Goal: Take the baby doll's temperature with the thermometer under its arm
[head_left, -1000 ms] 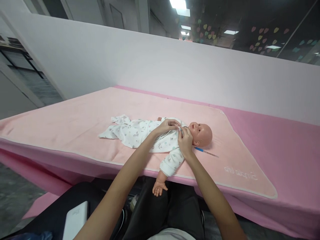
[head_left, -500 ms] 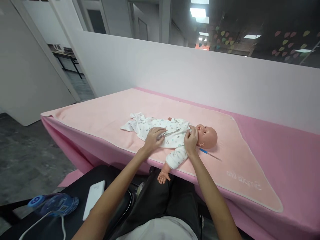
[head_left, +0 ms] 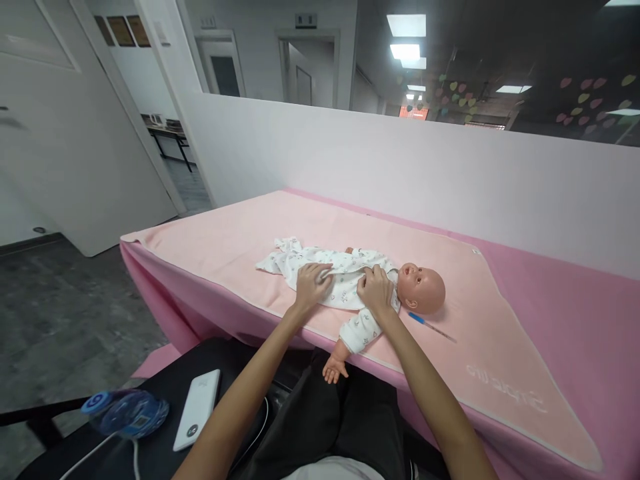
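Note:
A baby doll [head_left: 423,290] lies on its back, its head to the right, in a white patterned romper [head_left: 345,290]. My left hand [head_left: 313,285] pinches the romper's front edge near the doll's waist. Higher on the chest, my right hand [head_left: 376,290] has its fingers closed on the same front edge, and the cloth between them is lifted a little. The doll's near arm hangs over the table's front edge. Beside its head rests a thin stick with a blue handle [head_left: 417,318].
A pale pink mat [head_left: 210,247] covers much of the pink-draped table [head_left: 575,300]. On a black chair at the lower left are a water bottle [head_left: 133,413] and a white power bank [head_left: 197,408] with a cable. A white wall [head_left: 400,170] stands behind.
My right hand has shifted from the doll's neck down to the chest and taken the romper's edge. My left hand stays near the waist. The camera view has tilted up and turned left.

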Demonstrator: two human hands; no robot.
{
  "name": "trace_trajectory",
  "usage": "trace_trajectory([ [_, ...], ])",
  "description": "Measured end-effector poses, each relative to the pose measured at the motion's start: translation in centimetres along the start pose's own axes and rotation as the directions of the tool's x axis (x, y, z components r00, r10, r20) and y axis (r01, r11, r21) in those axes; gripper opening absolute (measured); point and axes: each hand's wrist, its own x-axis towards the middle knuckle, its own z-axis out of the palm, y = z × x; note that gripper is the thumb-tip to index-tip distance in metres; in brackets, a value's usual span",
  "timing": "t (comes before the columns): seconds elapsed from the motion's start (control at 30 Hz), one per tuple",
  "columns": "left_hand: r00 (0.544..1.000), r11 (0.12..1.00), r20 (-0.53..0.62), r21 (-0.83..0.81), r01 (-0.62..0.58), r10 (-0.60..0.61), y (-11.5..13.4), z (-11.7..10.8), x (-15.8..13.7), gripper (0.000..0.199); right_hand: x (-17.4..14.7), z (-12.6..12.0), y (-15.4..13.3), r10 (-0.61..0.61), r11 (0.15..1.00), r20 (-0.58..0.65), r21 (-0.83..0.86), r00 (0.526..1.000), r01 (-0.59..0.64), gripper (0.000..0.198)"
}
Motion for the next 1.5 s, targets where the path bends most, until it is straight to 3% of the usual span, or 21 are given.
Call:
trace_trajectory([
  [0.1, 1.000, 1.000, 0.022, 0.000, -0.009, 0.008, -0.1, 0.3, 0.2, 0.022, -0.1, -0.3, -0.2, 0.030, 0.999, -0.004, -0.030, 1.000, -0.030, 0.012],
  [0.23, 0.985, 0.993, -0.136, -0.068, 0.098, -0.107, -1.0, 0.3, 1.0, 0.025, -0.2, -0.3, -0.1, 0.050, 0.998, -0.037, 0.031, 0.998, -0.049, 0.010],
  [0.33, 0.908, 0.970, -0.355, -0.169, 0.174, -0.224, -1.3, 0.1, 1.7, 0.025, -0.3, 0.0, 0.1, 0.004, 0.988, -0.129, 0.151, 0.992, 0.015, 0.012],
  [0.4, 0.854, 0.972, -0.474, -0.193, 0.136, -0.214, -0.8, 0.1, 1.8, 0.024, -0.3, 0.2, 0.2, -0.015, 0.968, -0.195, 0.245, 0.981, 0.063, 0.013],
  [0.43, 0.854, 0.980, -0.493, -0.181, 0.084, -0.164, -0.2, 0.3, 1.8, 0.023, -0.3, 0.3, 0.2, -0.013, 0.954, -0.218, 0.288, 0.976, 0.077, 0.013],
  [0.47, 0.875, 0.987, -0.476, -0.160, 0.012, -0.087, 0.5, 0.6, 1.7, 0.022, -0.3, 0.3, 0.2, -0.008, 0.941, -0.232, 0.328, 0.973, 0.086, 0.014],
  [0.53, 0.941, 0.982, -0.320, -0.114, -0.151, 0.108, 2.2, 1.6, 1.5, 0.019, -0.2, 0.3, 0.3, -0.001, 0.915, -0.246, 0.391, 0.969, 0.100, 0.014],
  [0.6, 0.956, 0.957, -0.129, -0.096, -0.275, 0.262, 3.7, 2.7, 1.2, 0.020, -0.2, 0.4, 0.3, 0.001, 0.896, -0.261, 0.429, 0.965, 0.115, 0.013],
  [0.63, 0.954, 0.950, -0.085, -0.099, -0.296, 0.288, 4.3, 3.2, 1.1, 0.021, -0.2, 0.4, 0.3, 0.003, 0.889, -0.270, 0.441, 0.963, 0.121, 0.013],
  [0.8, 0.970, 0.965, -0.001, -0.098, -0.244, 0.245, 4.5, 4.3, 1.1, 0.023, -0.2, 0.6, 0.3, 0.035, 0.878, -0.285, 0.467, 0.958, 0.107, 0.014],
  [1.03, 0.963, 0.961, 0.032, -0.085, -0.265, 0.268, 3.7, 4.5, 1.0, 0.017, -0.2, 1.0, 0.5, 0.073, 0.903, -0.223, 0.428, 0.972, 0.030, 0.014],
  [1.5, 0.965, 0.964, -0.012, -0.050, -0.262, 0.261, 3.6, 5.1, 0.5, 0.013, -0.2, 1.2, 0.7, 0.042, 0.908, -0.218, 0.416, 0.975, 0.054, 0.016],
])
